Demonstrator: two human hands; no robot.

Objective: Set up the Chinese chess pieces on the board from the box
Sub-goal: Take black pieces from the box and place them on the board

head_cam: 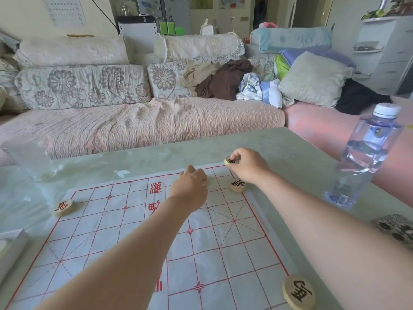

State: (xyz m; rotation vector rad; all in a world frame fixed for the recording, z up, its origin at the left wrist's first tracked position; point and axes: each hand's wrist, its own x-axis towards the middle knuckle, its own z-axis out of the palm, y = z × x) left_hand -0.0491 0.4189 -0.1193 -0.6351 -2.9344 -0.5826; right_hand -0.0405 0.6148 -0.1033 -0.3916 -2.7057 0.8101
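Note:
A white paper board (pixel 125 238) with red grid lines lies on the pale green table. My right hand (pixel 248 166) pinches a wooden black-lettered piece (pixel 231 161) above the board's far right corner. Just below it another black-lettered piece (pixel 238 185) rests on the right edge line. My left hand (pixel 190 189) is closed over the far edge of the board; a sliver of a piece (pixel 205 181) shows under its fingers. A red-lettered piece (pixel 63 207) sits at the far left corner. A large black-lettered piece (pixel 299 291) lies at the near right corner.
A water bottle (pixel 366 157) stands on the table at right. A dark patterned object (pixel 395 229) lies at the right edge, a white box edge (pixel 11 247) at left, a clear container (pixel 29 157) at far left. A sofa (pixel 143 121) with cushions and clothes lies beyond.

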